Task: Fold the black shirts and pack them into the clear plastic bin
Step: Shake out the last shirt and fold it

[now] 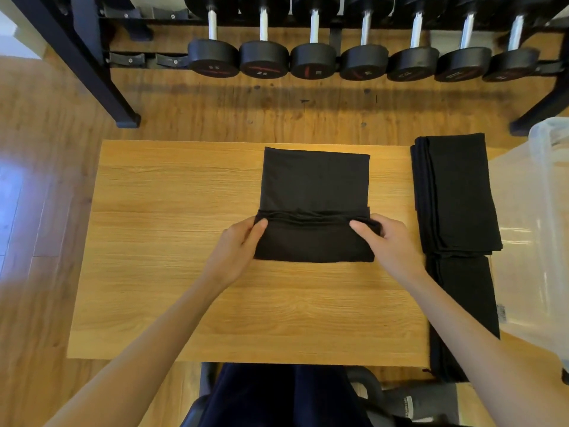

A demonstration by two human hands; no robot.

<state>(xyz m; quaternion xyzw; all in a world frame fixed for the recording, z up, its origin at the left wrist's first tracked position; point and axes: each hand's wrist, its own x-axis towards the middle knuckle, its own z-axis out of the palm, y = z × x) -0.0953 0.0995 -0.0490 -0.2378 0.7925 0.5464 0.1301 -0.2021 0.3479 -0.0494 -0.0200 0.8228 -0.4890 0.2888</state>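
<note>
Black shirt [314, 192] lies between left hand [237, 251] and right hand [391, 241], both gripping its folded edge.

You see a bright, evenly lit scene; daylight glare washes the floor [12, 192] at left. Soft shadow lies under the dumbbell rack [308, 61]. Edges bow and blur; the clear bin [542, 211] looks hazy.

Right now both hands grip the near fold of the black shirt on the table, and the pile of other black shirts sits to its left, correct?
Not quite. The head view shows both hands, left hand and right hand, gripping the black shirt on the table, but the pile of other black shirts sits to its right.
</note>
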